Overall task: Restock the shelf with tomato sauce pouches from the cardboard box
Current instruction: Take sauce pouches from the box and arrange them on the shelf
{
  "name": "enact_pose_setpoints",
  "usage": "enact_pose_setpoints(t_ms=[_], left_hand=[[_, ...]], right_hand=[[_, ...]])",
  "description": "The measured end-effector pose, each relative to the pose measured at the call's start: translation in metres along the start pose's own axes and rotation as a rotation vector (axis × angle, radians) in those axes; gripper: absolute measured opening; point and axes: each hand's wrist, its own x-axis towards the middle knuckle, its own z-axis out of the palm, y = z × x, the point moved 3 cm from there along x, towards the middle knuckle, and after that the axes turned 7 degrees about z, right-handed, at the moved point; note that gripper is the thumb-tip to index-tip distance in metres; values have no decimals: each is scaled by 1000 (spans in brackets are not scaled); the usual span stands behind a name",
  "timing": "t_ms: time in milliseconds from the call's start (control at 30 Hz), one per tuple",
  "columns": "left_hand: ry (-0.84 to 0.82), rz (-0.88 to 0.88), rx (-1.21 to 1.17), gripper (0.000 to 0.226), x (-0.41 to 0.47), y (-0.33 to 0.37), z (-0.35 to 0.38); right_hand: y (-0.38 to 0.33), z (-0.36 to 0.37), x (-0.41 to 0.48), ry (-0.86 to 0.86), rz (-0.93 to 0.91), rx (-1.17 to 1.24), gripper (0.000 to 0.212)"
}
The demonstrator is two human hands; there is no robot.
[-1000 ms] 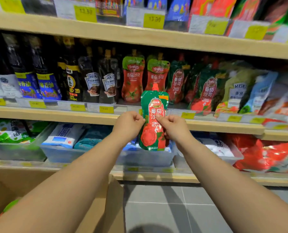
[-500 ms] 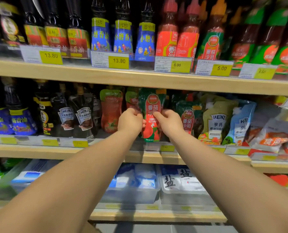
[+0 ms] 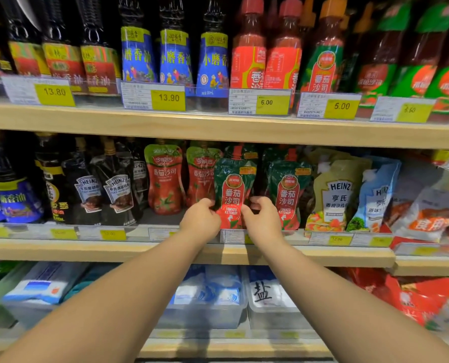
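Note:
A green and red tomato ketchup pouch [image 3: 232,195] stands upright at the front of the middle shelf [image 3: 323,255]. My left hand [image 3: 200,218] pinches its lower left edge and my right hand [image 3: 262,218] pinches its lower right edge. A matching pouch [image 3: 287,195] stands just to its right, and more of the same show behind both. Two red pouches with green tops [image 3: 165,184] stand to the left. The cardboard box is out of view.
Dark Heinz sauce bottles [image 3: 116,192] fill the shelf's left side; Heinz salad dressing pouches [image 3: 333,197] stand to the right. Bottles of sesame oil and tomato sauce [image 3: 249,61] line the shelf above. Clear bins of salt bags [image 3: 268,292] sit below.
Both hands carried the ketchup pouch up from below the shelf edge and forward onto the middle shelf. My view tilted up, and the cardboard box dropped out of sight.

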Motion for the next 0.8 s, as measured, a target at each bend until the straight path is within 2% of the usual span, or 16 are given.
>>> enact_pose_setpoints(t_ms=[67,333,500,633,700,800], left_hand=[[-8,6,30,42,0,0,-1],[-40,68,52,29,-1,17,10],[-92,63,10,37,1,29,20],[-125,36,-23,41,1,32,22],[-81,9,-40,41,-1,29,17],[92,17,-143,40,-7,18,2]], right_hand=[[5,-2,-4,20,-7,6,34],[10,-4,-5,-69,-32,-98,43],[6,-6,3,-133,6,-178,48],[8,-12,6,-107,31,-228,48],[6,-13,1,-45,26,-180,46],[-3,-10,-11,18,-62,-62,35]])
